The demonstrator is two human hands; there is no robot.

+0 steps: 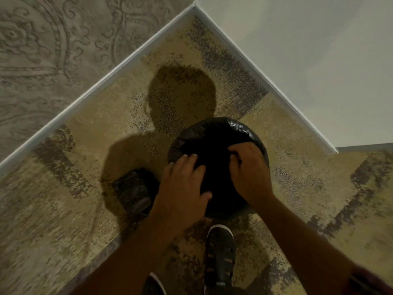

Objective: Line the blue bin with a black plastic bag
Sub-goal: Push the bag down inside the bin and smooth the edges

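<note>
Patterned carpet [74, 209] fills a corner between two skirting boards; at left lies a dark folded bundle [133, 191], probably spare bags. Left hand [182, 186], fingers spread, presses flat on the black plastic bag [212, 141] draped over the bin, no blue showing; right hand [248, 167] curls, pinching plastic. Bag is on; next judged: push the centre down, tuck the rim. No legible writing.

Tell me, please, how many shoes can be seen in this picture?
2. One dark shoe stands on the carpet just below the bag-covered bin. The other shoe is at the bottom edge, partly cut off and partly hidden by the left forearm.
</note>
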